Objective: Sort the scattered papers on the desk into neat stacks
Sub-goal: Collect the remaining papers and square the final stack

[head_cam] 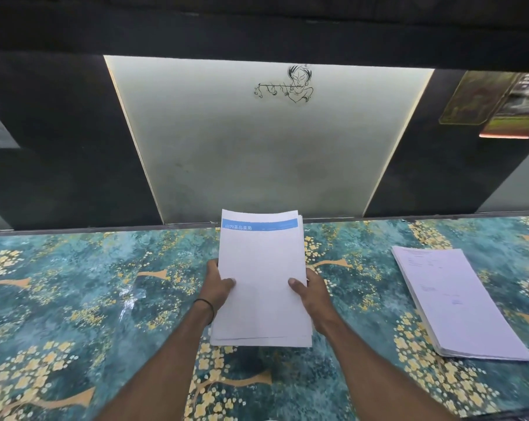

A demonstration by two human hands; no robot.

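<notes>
A sheaf of white papers (261, 278) with a blue header band on the top sheet is held above the middle of the desk. My left hand (216, 284) grips its left edge, thumb on top. My right hand (313, 294) grips its right edge the same way. A black band circles my left wrist. A second stack of printed white papers (460, 302) lies flat on the desk to the right, apart from both hands, its edges fairly even.
The desk (90, 299) has a glossy teal surface with yellow blossoms. Behind it rises a dark wall with a pale lit panel (266, 147) bearing a line drawing. Coloured posters (496, 104) hang at the upper right.
</notes>
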